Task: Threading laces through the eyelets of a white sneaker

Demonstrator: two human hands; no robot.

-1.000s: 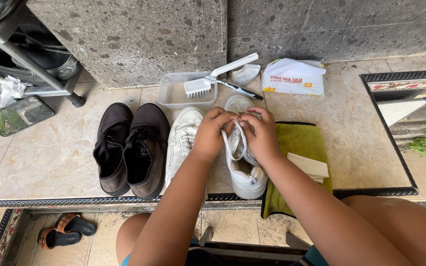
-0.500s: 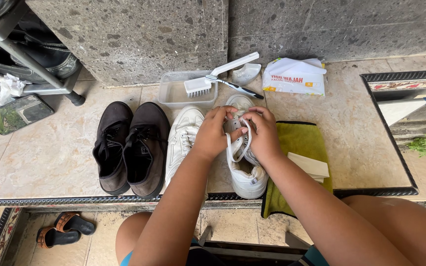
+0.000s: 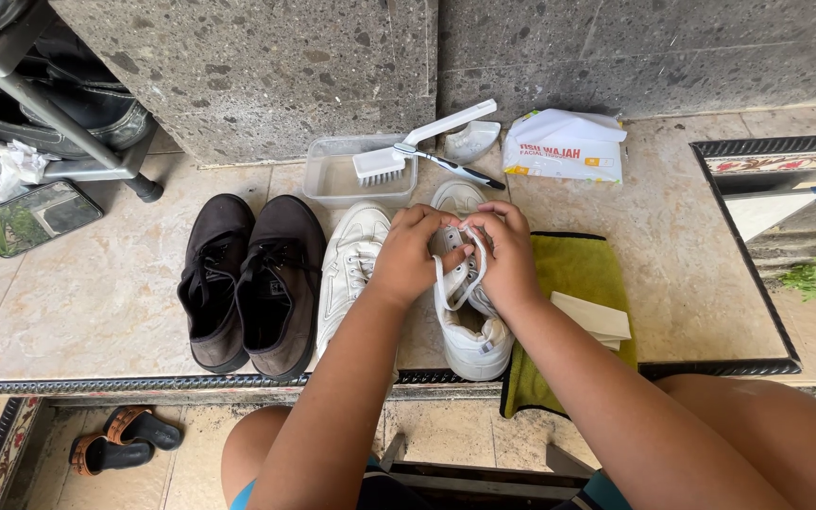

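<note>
Item: white leather low-top sneaker [image 3: 469,331]; my left hand [image 3: 408,255] and right hand [image 3: 507,260] pinch its white lace [image 3: 455,283]; best pulled evenly, taut.

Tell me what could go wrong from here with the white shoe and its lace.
The white lace-up shoe sits near the tiled ledge's edge; a hard pull might tip it off. Both hands, left hand and right hand, pinch the white lace, so a loop could slip free.
</note>
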